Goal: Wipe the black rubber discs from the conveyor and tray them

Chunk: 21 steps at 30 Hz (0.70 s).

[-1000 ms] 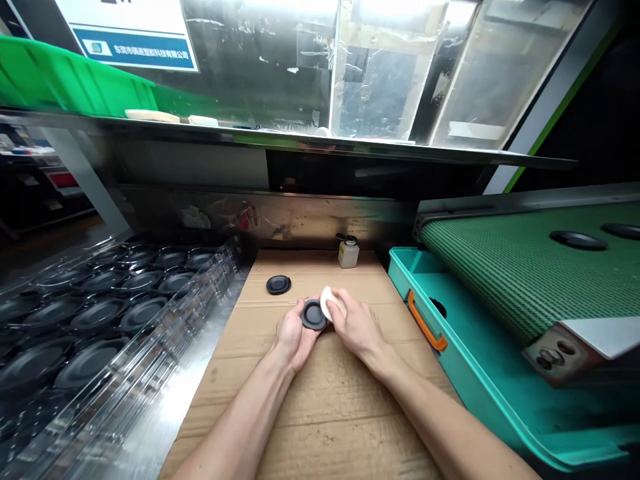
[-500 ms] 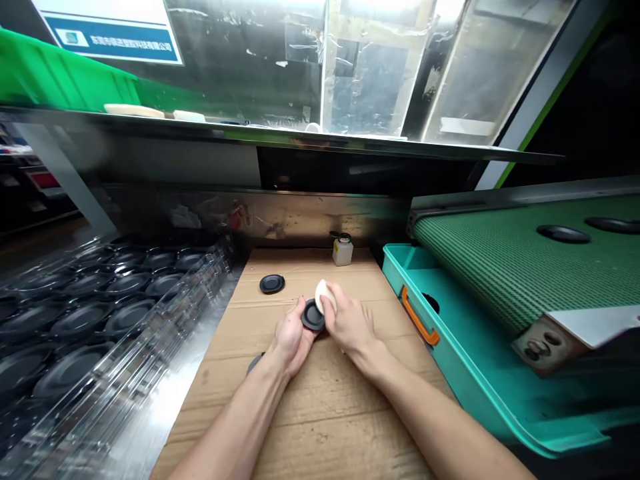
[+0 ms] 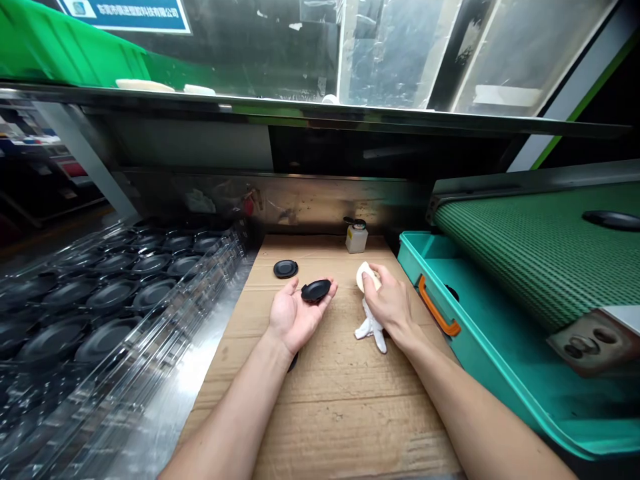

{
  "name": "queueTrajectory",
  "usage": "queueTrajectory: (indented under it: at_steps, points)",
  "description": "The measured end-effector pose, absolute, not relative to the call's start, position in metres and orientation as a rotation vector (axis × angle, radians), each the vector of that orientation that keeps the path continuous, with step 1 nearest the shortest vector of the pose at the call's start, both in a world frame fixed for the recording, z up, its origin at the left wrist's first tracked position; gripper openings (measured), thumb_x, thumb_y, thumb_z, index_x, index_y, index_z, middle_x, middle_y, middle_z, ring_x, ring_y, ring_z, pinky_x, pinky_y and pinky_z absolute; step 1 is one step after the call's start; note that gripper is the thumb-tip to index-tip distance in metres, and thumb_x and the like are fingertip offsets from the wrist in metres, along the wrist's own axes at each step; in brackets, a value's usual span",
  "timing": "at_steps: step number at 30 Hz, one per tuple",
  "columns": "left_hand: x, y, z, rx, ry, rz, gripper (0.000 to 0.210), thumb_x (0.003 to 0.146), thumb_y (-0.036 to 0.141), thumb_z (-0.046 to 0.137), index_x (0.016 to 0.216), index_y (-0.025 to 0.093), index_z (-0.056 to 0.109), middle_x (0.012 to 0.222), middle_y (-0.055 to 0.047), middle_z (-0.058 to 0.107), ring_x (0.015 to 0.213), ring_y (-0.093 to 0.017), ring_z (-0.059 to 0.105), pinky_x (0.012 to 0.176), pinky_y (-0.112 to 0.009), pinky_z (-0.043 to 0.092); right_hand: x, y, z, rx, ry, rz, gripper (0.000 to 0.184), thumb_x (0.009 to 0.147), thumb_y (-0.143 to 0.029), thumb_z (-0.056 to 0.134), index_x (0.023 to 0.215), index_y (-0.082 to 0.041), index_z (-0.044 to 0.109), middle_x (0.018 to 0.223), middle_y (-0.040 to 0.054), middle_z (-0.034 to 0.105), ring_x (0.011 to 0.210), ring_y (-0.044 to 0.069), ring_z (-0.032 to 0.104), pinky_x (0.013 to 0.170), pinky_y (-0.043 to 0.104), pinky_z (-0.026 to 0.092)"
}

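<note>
My left hand [image 3: 296,315] is turned palm up over the cardboard, its fingers supporting a small black round plastic lid [image 3: 316,291]. My right hand [image 3: 389,301] is closed on a white oval pad [image 3: 367,276], held to the right of the lid and apart from it. Below the right hand lies a white glove [image 3: 371,328], partly covered by that hand. Beyond my left hand, another black lid [image 3: 285,269] lies flat on the cardboard. A dark piece [image 3: 293,362] shows beside my left wrist, mostly hidden by the forearm.
Cardboard [image 3: 345,413] covers the work surface. A small bottle [image 3: 357,237] with a dark top stands at its back. On the left, clear trays [image 3: 165,320] hold several black round parts. A teal bin [image 3: 480,360] with an orange handle sits right, beneath a green conveyor belt [image 3: 540,233].
My hands have moved apart; the pad has left the lid and shifted right. The lid now rests tilted on my opened-out left fingers. The white glove has come into view.
</note>
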State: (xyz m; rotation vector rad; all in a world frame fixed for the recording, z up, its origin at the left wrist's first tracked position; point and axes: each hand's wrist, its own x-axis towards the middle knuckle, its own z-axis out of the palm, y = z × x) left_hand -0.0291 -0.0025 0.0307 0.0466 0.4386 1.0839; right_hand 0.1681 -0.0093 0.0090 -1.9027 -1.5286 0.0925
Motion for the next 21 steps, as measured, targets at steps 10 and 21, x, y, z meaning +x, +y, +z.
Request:
queueTrajectory:
  at_steps: [10,21]
  points:
    - [-0.028,-0.004,0.033,0.040,0.456,1.071,0.044,0.093,0.029,0.033,0.124,0.001,0.046,0.121,-0.029,0.057,0.113,-0.035,0.060,0.084,-0.048,0.059,0.168,-0.009,0.005,-1.921,-1.554,0.115,0.041,0.094,-0.046,0.040,0.125,-0.025,0.057,0.108,0.0076,0.070,0.098,0.025,0.064,0.082,0.031,0.043]
    - [-0.030,0.000,0.027,0.136,0.470,1.094,0.035,0.086,0.019,0.040,0.114,0.003,0.054,0.117,-0.026,0.060,0.102,-0.033,0.064,0.080,-0.047,0.059,0.169,-0.023,0.029,-2.215,-1.807,-0.157,0.050,0.092,-0.058,0.036,0.107,-0.020,0.066,0.104,0.0153,0.064,0.098,0.030,0.059,0.076,0.036,0.041]
